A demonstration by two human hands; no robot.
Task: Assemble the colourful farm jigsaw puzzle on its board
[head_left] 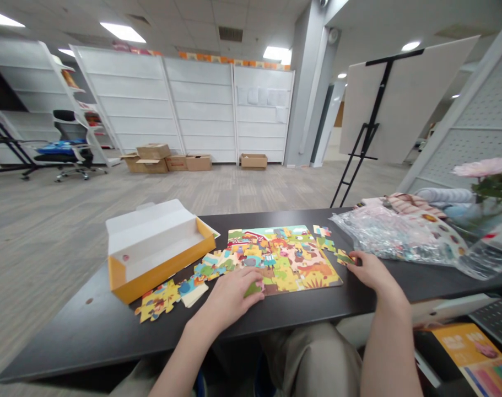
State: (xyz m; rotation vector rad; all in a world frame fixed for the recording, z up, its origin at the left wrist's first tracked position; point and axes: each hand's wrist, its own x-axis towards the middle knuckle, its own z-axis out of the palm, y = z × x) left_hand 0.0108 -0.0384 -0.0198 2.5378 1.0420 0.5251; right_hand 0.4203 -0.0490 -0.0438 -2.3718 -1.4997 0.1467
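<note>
Here's the jigsaw puzzle [300,256], centre frame, lying between the two hands — right hand [370,271] pinching a loose jigsaw piece [343,257] just off its right edge! Left hand [232,289] curls over the lower-left corner — can't tell whether it grips; black table [89,331] underneath, yellow-and-white box [163,271] at left, white shelving [203,105] across the upper left and centre

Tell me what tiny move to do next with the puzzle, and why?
Maybe slide the piece at the right hand's fingertips toward the puzzle and test its fit. That piece lies outside the puzzle's right edge, within touch, while the left hand is at the near left corner.
</note>
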